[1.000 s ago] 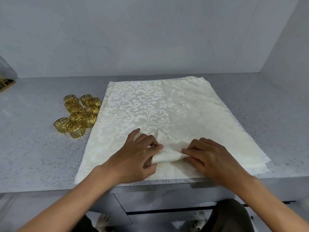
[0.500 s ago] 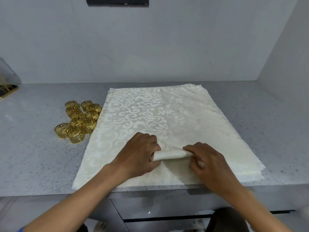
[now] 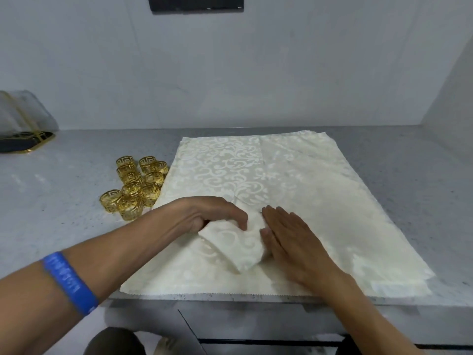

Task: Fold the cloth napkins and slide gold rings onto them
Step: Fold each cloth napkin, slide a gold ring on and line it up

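Rings (image 3: 137,185): nine, left of napkins (image 3: 294,190).
Left hand (image 3: 212,213): grips roll (image 3: 234,245), now angled.
Right hand (image 3: 289,242): flattened since, pressing roll.

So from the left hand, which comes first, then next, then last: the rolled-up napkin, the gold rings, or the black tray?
1. Rolled napkin: held in the left hand, on the cloth stack.
2. Gold rings: clustered just beyond that hand, on its left side.
3. Black tray: far left, back by the wall.

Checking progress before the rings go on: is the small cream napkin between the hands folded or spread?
Folded: the small cream damask napkin is a compact bundle on the spread cloths, gripped by the left hand, right hand flat beside it.
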Action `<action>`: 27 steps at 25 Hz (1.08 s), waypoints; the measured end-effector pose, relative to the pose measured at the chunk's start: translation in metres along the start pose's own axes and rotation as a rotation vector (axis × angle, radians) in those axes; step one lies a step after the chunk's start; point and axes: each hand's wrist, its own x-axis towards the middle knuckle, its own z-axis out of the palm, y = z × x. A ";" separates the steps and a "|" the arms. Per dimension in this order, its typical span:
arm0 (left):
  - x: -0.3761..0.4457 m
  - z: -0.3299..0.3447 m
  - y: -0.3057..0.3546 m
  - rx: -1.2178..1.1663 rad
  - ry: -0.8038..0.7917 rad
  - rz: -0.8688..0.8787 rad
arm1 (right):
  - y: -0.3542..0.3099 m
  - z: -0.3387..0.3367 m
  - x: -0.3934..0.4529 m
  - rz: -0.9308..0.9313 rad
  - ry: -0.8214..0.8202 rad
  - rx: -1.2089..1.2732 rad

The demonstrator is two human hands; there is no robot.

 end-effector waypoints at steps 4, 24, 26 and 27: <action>0.009 -0.011 -0.004 0.303 0.192 0.162 | 0.005 0.014 0.004 0.039 0.073 -0.130; 0.032 0.018 -0.071 1.147 0.306 0.767 | 0.018 0.003 -0.016 -0.077 -0.094 -0.205; 0.032 0.020 -0.071 1.142 0.299 0.773 | 0.025 -0.003 -0.020 -0.131 0.000 -0.326; 0.031 0.020 -0.071 1.141 0.294 0.770 | 0.023 -0.007 -0.019 -0.181 0.032 -0.363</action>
